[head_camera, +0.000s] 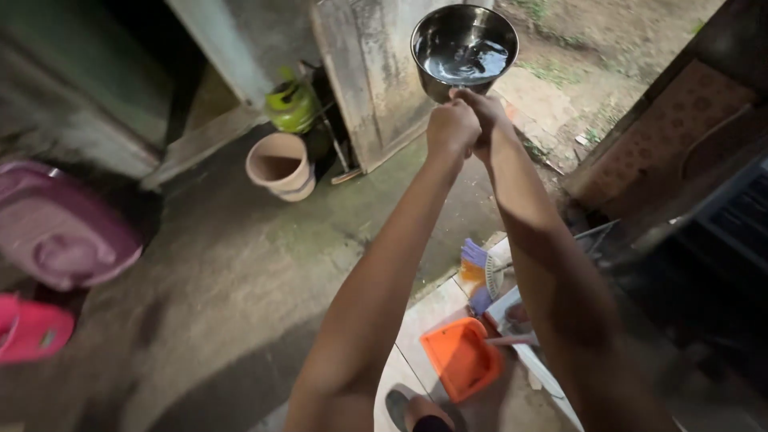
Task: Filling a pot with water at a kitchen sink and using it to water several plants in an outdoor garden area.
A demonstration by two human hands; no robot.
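- The left hand [452, 128] is closed in a fist just under the steel bowl [465, 50], and the right hand [484, 112] is pressed against it, fingers curled up to the bowl's underside. Both arms are stretched out in front, so the bowl is held high and far from the body.
- The bowl holds water [466, 58] that reaches a good way up the wall. It looks tipped slightly toward the camera, though how much is hard to tell.
- The grip seems to be on the base only; I cannot see a handle or how firmly the fingers catch the metal. A wet steel base could slip, and with the arms at full reach a small wobble may send water over the near rim onto the forearms.
- Below the bowl and a little nearer stands a weathered wooden board [364, 80] leaning against the wall; a dropped bowl would likely strike it or the concrete floor [240, 272].
- Left of the bowl and lower down sit a tan plastic bucket [278, 164] and a green gas canister [293, 106], well apart from it.
- Far below the bowl, by the person's feet, lie an orange container [462, 358] and a purple brush [474, 254] on a tiled step; spilled water would probably leave that step slippery.
- Far left of the bowl are pink tubs [60, 232], out of splash range, I judge.
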